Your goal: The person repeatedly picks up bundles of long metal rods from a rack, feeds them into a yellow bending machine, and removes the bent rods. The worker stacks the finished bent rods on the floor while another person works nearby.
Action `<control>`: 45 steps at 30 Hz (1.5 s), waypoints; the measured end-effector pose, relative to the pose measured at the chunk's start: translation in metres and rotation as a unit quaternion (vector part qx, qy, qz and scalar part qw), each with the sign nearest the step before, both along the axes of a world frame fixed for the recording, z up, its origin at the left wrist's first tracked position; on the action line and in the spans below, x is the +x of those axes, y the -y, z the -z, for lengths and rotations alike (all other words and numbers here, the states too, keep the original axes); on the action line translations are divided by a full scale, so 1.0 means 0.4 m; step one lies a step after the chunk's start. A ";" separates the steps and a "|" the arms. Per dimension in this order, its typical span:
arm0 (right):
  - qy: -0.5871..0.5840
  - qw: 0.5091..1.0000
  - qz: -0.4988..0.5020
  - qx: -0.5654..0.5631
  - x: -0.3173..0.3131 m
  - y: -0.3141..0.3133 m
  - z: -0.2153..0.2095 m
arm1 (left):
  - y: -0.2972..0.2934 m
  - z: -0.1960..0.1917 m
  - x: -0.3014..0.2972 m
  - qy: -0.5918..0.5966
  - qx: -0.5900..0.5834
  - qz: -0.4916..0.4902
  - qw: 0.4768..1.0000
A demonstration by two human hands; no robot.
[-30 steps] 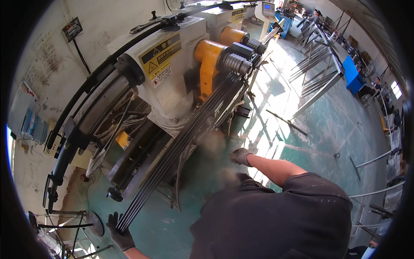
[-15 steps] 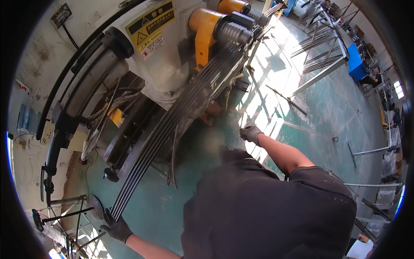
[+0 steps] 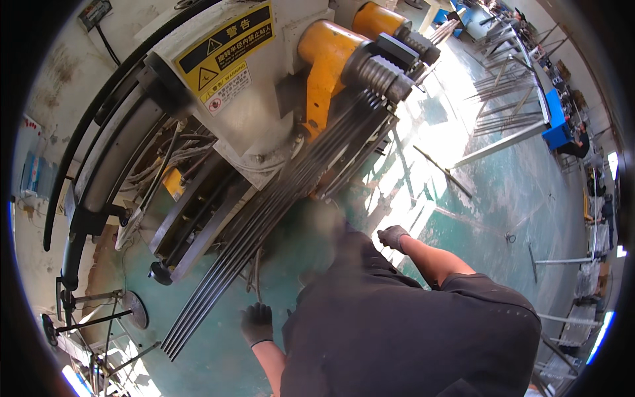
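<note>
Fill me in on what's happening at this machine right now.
A person in a dark shirt stands over a large grey and yellow machine, looking down. A bundle of long dark metal rods runs slantwise through the machine's clamp and out over the green floor. The gloved left hand hangs low beside the near end of the rods, apparently not touching them. The gloved right hand is raised to the right of the bundle, holding nothing. More loose rods lie farther off on the floor.

Both hands, the left hand (image 3: 256, 323) and the right hand (image 3: 394, 236), wore dark grey gloves. Dark grey metal rods (image 3: 264, 221) crossed the centre. The machine (image 3: 264, 99) was pale grey with orange-yellow parts (image 3: 322, 63) and a yellow-and-black warning label (image 3: 225, 43) at upper centre. The floor (image 3: 503, 192) was teal green.
</note>
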State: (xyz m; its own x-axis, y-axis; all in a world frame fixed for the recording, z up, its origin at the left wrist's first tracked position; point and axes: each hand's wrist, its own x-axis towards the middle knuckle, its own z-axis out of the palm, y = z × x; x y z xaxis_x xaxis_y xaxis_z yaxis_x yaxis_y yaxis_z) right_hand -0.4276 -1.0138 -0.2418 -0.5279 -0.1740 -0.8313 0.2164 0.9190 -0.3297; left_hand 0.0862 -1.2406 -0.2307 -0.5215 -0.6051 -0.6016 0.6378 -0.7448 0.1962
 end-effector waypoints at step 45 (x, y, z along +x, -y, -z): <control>-0.074 0.994 -0.053 -0.058 -0.343 -0.137 0.045 | -0.181 0.002 -0.540 0.411 -0.002 0.119 0.904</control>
State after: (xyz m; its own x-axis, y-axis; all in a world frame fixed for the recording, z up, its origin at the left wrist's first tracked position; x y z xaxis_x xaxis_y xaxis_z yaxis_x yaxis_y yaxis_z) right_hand -0.5650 -0.9589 -0.2597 -0.6165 -0.3256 -0.7168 0.0617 0.8877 -0.4563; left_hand -0.1299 -1.1682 -0.2315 -0.0147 -0.5377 -0.8430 0.0962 -0.8399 0.5341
